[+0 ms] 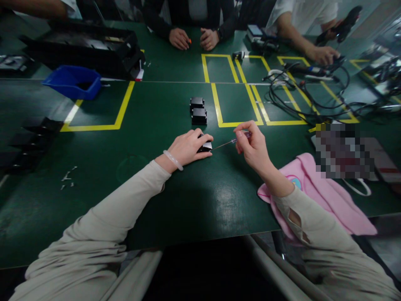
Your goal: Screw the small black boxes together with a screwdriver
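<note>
My left hand (189, 147) is closed around a small black box-shaped part (206, 147) and presses it to the green table. Part of that piece is hidden under my fingers. Between the fingers of my right hand (253, 146) is the handle of a screwdriver (233, 141). Its thin shaft slants down to the left, and the tip reaches the right side of the black part. Whether the tip sits in a screw is too small to tell. Two similar black parts (199, 116) stand close together just beyond my left hand.
Loose screws (67, 177) lie at left, near black bins (34, 140). Beyond them are a blue scoop-shaped bin (75, 81) and a long black tray (84, 48). Cables (282, 94) and a pink cloth (316, 192) lie at right. Two co-workers' hands (194, 39) rest across the table.
</note>
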Available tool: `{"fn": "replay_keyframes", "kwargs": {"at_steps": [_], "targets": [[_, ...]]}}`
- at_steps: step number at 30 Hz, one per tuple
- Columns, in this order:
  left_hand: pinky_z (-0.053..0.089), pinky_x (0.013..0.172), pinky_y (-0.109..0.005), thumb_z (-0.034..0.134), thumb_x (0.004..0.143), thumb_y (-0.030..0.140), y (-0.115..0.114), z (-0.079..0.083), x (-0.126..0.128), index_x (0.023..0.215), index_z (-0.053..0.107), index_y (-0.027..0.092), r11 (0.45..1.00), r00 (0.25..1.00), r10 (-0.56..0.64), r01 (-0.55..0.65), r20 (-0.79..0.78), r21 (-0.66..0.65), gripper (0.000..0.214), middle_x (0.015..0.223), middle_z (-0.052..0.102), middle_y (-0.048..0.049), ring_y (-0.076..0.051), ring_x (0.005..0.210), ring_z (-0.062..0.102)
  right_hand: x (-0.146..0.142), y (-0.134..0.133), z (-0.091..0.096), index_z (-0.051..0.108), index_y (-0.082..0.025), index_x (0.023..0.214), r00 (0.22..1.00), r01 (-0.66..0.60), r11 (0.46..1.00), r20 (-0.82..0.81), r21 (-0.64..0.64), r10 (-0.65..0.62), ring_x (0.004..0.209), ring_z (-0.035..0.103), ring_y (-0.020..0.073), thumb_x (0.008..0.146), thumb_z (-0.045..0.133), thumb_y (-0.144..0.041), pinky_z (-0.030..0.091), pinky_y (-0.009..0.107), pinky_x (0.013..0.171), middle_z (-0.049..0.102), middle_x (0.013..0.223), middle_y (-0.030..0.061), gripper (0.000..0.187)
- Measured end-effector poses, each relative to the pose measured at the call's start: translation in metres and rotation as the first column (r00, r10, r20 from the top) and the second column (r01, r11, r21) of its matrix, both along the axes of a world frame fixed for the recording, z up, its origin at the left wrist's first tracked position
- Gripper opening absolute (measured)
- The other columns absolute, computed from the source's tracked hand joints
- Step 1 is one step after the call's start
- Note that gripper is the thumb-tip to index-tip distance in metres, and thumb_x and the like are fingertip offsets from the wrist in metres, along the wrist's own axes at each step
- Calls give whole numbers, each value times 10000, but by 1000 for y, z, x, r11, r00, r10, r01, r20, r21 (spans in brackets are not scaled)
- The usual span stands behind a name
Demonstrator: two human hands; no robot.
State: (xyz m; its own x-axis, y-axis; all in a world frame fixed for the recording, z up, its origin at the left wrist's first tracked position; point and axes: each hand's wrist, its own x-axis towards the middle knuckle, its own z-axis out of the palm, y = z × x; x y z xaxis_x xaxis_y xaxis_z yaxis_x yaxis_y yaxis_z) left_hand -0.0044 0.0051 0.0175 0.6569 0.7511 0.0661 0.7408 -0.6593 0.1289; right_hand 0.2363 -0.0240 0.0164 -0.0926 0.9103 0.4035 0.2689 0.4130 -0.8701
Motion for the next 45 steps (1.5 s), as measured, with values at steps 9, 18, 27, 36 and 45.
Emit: {"fn": "replay_keyframes", "kwargs": {"at_steps": [9,18,27,36,45], "targets": [[473,779,-324,598,985,521,0,0,1,1356,553,258,1000,1000,4,-4,2,-12,458,1212,595,-97,-261,1065,602,1,0,1,542,-250,875,998,26,1000,50,17,-27,444,463,97,1009,579,-504,329,269,477,489,574,-72,290],[475,794,-323,609,984,510,-1,1,1,1357,555,252,1000,1000,7,-7,2,-18,456,1217,598,-95,-258,1080,600,1,0,0,562,-241,949,1000,-2,1000,17,21,2,471,488,89,1023,569,-463,360,260,496,512,621,-73,234],[472,778,-322,599,985,515,0,-1,0,1354,545,255,1000,1000,-6,6,4,1,454,1210,602,-94,-259,1071,599,1,0,0,555,-261,1024,1000,-13,1000,26,10,13,458,490,114,1031,551,-473,366,278,500,493,575,-82,213],[476,778,-328,592,987,524,0,-1,-1,1356,547,253,1000,1000,-5,5,5,3,459,1216,602,-97,-261,1069,606,1,-1,0,553,-253,930,999,-7,1000,33,1,7,432,461,105,1020,560,-510,328,271,464,467,542,-83,272],[480,788,-328,589,988,523,0,-2,0,1367,539,260,1000,1000,-3,3,6,5,464,1216,599,-97,-259,1072,603,1,-1,1,555,-246,883,999,-17,1000,48,23,15,445,478,98,1022,559,-496,348,268,478,496,573,-72,286]]}}
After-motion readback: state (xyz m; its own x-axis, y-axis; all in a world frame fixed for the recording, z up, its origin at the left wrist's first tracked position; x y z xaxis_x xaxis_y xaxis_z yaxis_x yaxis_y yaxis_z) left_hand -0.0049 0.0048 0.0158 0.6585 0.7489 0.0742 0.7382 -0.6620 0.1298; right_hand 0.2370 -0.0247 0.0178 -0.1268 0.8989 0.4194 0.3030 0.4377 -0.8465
